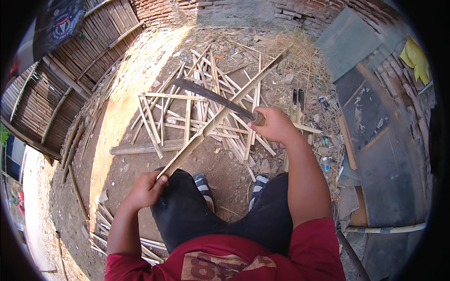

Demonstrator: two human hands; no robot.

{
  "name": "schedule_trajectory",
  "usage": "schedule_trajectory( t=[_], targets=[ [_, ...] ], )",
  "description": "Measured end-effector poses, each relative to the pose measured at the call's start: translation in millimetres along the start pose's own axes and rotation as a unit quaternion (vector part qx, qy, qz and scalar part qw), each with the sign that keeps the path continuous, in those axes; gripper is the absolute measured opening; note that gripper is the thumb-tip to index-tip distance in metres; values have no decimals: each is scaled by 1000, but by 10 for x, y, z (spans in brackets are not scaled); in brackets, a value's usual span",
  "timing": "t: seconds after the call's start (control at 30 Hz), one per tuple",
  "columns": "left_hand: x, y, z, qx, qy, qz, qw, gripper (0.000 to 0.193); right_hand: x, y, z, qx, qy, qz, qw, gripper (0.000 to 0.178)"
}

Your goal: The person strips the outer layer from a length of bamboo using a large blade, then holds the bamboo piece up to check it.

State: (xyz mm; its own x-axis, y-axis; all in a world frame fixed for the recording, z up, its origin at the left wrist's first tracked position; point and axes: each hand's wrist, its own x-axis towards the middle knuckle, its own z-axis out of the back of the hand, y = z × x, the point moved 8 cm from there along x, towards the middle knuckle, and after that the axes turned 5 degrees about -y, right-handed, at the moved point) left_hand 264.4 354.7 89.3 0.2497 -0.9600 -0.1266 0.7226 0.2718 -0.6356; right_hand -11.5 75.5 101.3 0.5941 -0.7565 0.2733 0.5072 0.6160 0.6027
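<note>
My left hand [146,189] is closed round the near end of a long split bamboo strip [213,122], above my left knee. The strip slants away from me to the far right and shows a node partway along it. In my right hand [274,124] is the wooden handle of a machete with a dark, curved blade [201,92]. The blade points left and crosses over the strip; whether they touch I cannot tell. Beneath them, many pale bamboo strips [188,117] lie criss-crossed on the dirt.
A round bamboo pole [140,148] lies left of the pile. More strips [152,243] are by my left side. Dark boards [393,173] lean along the right, near dry straw [300,54]. A woven bamboo wall [103,37] stands left, a brick wall [164,16] at the back.
</note>
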Motion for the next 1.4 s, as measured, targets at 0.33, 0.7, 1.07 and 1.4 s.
schedule_trajectory(
  t=[0.33,0.7,1.07,1.4],
  targets=[
    [-36,89,-20,18,0,1,1000,35,-78,623,-338,-97,106,78,987,46],
    [-176,212,148,99,-27,13,995,32,-28,327,-247,-75,71,34,994,43],
    [-338,464,120,-84,45,103,990,44,3,-249,60,-39,-45,-65,996,45],
    [-341,389,126,-86,34,72,993,44,18,-363,236,-12,-52,-99,994,55]
  ],
)
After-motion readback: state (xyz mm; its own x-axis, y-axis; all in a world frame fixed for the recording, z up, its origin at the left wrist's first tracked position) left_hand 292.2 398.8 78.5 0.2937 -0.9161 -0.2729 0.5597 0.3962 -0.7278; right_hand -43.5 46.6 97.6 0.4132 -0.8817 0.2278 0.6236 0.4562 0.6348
